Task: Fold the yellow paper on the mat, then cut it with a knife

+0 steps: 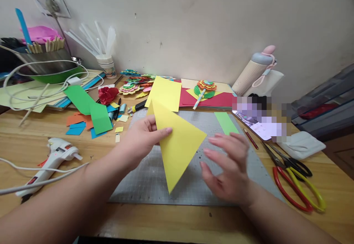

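Pale wall (193, 30) backs a wooden table (155, 222), on which a grey cutting mat (129, 190) lies beneath both sets of fingers. Well left of the left fingers rests a glue gun (54, 161); nearer to them, beyond the wrist, lie folded green paper pieces (101, 118). Left hand (141, 137): thumb on the near face, fingers curled behind, pinching yellow paper (181, 144) near its left edge. This sheet, apparently folded, extends right of the thumb, tilted above the mat, one corner pointing down. For good control, keep the pinch light but firm, since thin paper would probably crease under excess thumb pressure. Right hand (229, 166): fingers spread and curved, gripping nothing, just beside the sheet's right corner; whether a fingertip touches it cannot be told. Should that corner need support, take it by the edge and hold the layers aligned. Beyond the right fingers lies a light-green strip (225, 122); farther right, red-and-yellow-handled scissors (277, 169) rest clear of the paper.
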`<state>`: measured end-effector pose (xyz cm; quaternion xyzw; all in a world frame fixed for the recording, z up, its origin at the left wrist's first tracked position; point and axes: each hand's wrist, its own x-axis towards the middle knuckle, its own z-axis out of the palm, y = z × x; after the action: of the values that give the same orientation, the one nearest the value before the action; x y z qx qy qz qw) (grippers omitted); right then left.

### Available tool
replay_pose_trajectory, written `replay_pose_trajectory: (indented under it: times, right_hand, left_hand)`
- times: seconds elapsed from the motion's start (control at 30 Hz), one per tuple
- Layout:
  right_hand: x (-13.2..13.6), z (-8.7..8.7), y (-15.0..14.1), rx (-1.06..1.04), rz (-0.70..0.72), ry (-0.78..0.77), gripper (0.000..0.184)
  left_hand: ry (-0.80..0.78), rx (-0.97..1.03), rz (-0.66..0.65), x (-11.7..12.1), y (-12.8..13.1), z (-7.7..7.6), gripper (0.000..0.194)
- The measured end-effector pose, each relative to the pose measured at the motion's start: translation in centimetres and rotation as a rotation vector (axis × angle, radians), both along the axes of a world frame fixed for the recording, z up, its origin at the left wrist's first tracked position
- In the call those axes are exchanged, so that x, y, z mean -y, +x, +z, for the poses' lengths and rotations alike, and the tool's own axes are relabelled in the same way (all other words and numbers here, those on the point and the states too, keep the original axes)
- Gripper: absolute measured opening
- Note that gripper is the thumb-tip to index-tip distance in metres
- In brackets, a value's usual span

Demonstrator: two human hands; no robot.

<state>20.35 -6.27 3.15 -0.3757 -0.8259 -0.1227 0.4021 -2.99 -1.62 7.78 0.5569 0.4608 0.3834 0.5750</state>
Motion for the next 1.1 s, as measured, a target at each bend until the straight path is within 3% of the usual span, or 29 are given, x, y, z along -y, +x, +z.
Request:
replay_pose_trajectory:
  times: [0.1, 0.27, 0.5, 0.67, 0.73, 0.8, 0.87, 0.97, 1.03, 1.1]
  right_hand:
    - [-0.6, -0.3, -0.8, 0.219, 0.048, -0.114, 0.074]
    - [-1.6, -1.4, -1.3, 0.285, 0.098, -0.150, 0.064]
    - [-2.1, -2.7, -0.7, 0.503, 0.164, -0.392, 0.053]
    - [-2.2, -2.1, -0.8, 0.536, 0.360, -0.586, 0.051]
    - [-2.1, -1.7, -1.0, 0.538, 0.424, -0.694, 0.049]
    - [-2.2, -1.5, -1.0, 0.519, 0.457, -0.780, 0.048]
    - [-2.4, -1.3, -0.8, 0.493, 0.469, -0.840, 0.048]
    - [-3.0, -1.1, 0.1, 0.443, 0.483, -0.925, 0.048]
    - [-3.6, -0.9, 0.9, 0.394, 0.501, -0.993, 0.046]
    - [-4.0, -0.5, 1.7, 0.357, 0.523, -1.046, 0.044]
  left_hand:
    - [-0.231, 0.228, 0.025, 0.9, 0.2, -2.7, 0.031]
    - [-0.279, 0.357, 0.047, 1.8, 0.5, -5.0, 0.033]
    - [-0.376, 0.349, 0.113, 2.4, -0.7, -4.6, 0.029]
    - [-0.378, 0.316, 0.127, 3.1, -2.4, -4.6, 0.051]
    - [-0.280, 0.187, 0.229, 3.2, -3.4, -5.0, 0.061]
    - [-0.042, -0.101, 0.274, 3.4, -4.3, -5.3, 0.070]
    - [0.243, -0.473, 0.067, 3.7, -4.9, -5.3, 0.065]
    - [0.506, -0.784, -0.312, 3.9, -4.7, -5.0, 0.053]
    - [0.662, -0.901, -0.431, 3.6, -4.0, -5.0, 0.043]
    - [0.782, -1.015, -0.446, 3.1, -3.2, -5.2, 0.026]
